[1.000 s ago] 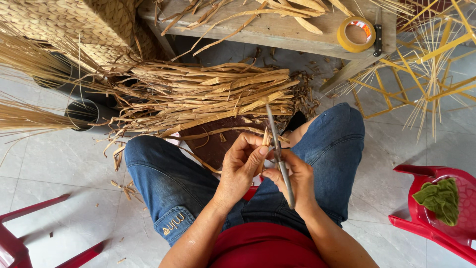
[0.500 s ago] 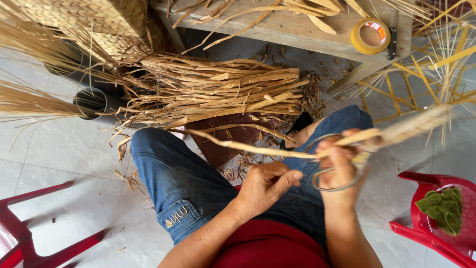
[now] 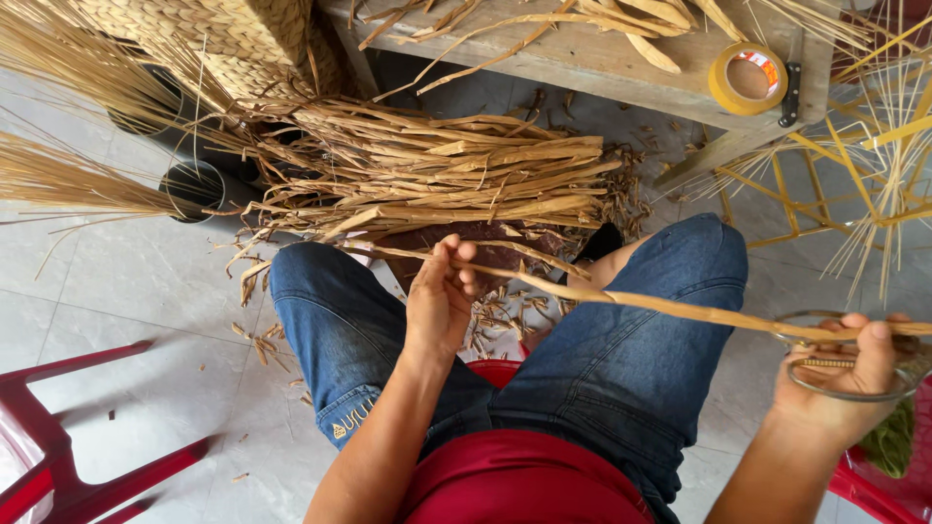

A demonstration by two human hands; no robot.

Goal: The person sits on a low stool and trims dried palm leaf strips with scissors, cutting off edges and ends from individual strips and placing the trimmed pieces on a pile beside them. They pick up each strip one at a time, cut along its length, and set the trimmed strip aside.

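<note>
One wooden bench (image 3: 621, 73) runs across the top of the view, with loose dried leaves and a single roll of yellow tape (image 3: 746, 80) on it. Below it on the tiled floor (image 3: 126, 281) lies one big heap of dried leaf strips (image 3: 437, 180), and two dark tubes (image 3: 194, 189) hold bundles of pale straw at the left. Parts of two red plastic chairs show — one (image 3: 58, 437) at the lower left, one at the lower right edge. One long dried leaf strip (image 3: 631, 303) stretches across the person's knees between both hands. The left hand (image 3: 442, 296) pinches its near end, fingers closed on it. The right hand (image 3: 854, 364) — well apart from the left — is clamped on the strip's other end, together with a pair of scissors (image 3: 840, 361) whose handle loops show under the fingers.
</note>
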